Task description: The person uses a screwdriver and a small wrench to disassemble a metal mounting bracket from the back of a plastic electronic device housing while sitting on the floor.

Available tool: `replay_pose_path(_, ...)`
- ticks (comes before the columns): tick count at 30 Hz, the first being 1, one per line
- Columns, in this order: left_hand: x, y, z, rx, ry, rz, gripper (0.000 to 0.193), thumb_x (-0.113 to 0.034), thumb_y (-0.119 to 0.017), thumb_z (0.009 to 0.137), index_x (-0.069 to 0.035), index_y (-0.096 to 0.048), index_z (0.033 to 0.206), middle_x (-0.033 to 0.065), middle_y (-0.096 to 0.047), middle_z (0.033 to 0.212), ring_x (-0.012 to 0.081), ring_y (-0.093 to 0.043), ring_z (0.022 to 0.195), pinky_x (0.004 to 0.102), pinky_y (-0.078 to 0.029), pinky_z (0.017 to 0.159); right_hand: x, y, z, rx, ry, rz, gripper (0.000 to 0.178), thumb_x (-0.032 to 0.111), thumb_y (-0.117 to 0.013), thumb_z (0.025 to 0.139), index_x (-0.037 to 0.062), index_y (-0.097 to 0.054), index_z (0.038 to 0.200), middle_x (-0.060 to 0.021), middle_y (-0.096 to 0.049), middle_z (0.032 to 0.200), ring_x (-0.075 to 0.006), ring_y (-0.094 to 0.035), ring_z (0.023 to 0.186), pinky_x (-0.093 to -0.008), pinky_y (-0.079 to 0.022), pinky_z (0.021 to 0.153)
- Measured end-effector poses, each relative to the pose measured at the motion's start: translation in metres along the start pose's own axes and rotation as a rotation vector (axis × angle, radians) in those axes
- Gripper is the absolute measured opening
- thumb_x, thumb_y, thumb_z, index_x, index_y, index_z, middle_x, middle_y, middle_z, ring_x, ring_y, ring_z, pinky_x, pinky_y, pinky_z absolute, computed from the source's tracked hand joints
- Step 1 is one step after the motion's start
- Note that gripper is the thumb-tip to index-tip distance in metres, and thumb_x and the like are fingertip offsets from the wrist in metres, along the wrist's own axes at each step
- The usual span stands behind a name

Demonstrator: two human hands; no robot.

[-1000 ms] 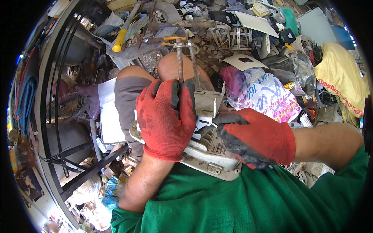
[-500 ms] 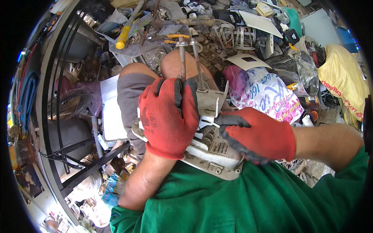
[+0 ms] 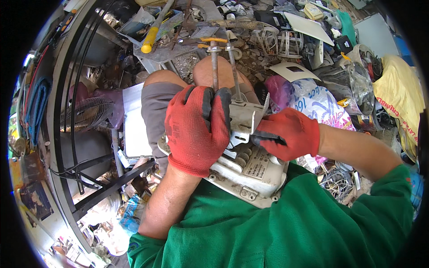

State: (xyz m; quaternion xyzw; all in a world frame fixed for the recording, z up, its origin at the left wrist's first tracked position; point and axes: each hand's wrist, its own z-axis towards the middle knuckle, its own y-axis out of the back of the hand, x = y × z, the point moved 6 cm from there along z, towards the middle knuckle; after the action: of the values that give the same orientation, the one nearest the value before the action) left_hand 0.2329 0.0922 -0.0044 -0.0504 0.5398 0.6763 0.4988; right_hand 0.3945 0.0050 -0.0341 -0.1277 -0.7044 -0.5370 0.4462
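Note:
On my lap rests a dirty grey-white metal housing [image 3: 263,178] with a printed label and a row of rounded ribs. Bolted to it is a metal bracket [image 3: 243,123] with a slotted, toothed edge. Two long threaded rods [image 3: 215,69] with nuts stick out from it past my knees. My left hand [image 3: 196,129], in a red and black glove, is closed over the bracket beside the rods. My right hand [image 3: 288,134], gloved alike, has its fingers curled against the bracket's right side. Whatever lies within those fingers is hidden.
At left stands a black metal frame [image 3: 60,134], with a fan guard [image 3: 87,114] behind it. A yellow-handled tool [image 3: 150,40] lies ahead. Plastic bags [image 3: 313,100], a yellow sack [image 3: 397,94], scrap parts and tangled cables [image 3: 337,183] cover the ground at right.
My right hand has shifted up and turned, its fingers now curled in more tightly by the bracket. More of the label shows. My left hand keeps its hold; the view has moved slightly.

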Motion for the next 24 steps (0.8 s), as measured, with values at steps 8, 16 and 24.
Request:
replay_pose_path(8, 0.001, -0.01, 0.009, 0.069, 0.096, -0.145, 0.015, -0.01, -0.066, 0.092, 0.0, -0.062, 0.082, 0.0217, -0.061, 0.075, 0.0454, -0.059, 0.075, 0.0464, -0.045, 0.065, -0.019, 0.008, -0.026, -0.076, -0.005, -0.203, 0.044, 0.02, -0.073, 0.082, 0.0029, -0.066, 0.122, -0.0188, -0.067, 0.107, -0.0389, -0.067, 0.092, -0.0447, -0.054, 0.074)
replay_pose_path(16, 0.004, -0.022, 0.012, 0.094, 0.049, -0.254, 0.032, -0.021, -0.066, 0.098, 0.002, -0.056, 0.078, 0.0188, -0.05, 0.064, 0.0315, -0.044, 0.059, 0.0379, -0.04, 0.059, -0.022, 0.006, -0.044, -0.232, 0.006, -0.117, 0.044, 0.017, -0.075, 0.079, 0.0079, -0.069, 0.121, -0.0142, -0.068, 0.098, -0.0348, -0.067, 0.084, -0.0452, -0.055, 0.074)
replay_pose_path(24, -0.006, -0.016, 0.009, 0.096, 0.133, -0.346, 0.031, -0.019, -0.066, 0.097, 0.002, -0.057, 0.076, 0.0153, -0.048, 0.062, 0.0221, -0.041, 0.059, 0.0364, -0.038, 0.058, -0.02, 0.022, -0.069, -0.305, -0.015, -0.391, 0.034, 0.017, -0.075, 0.081, 0.0079, -0.072, 0.114, -0.0155, -0.07, 0.103, -0.0337, -0.069, 0.092, -0.0418, -0.056, 0.079)
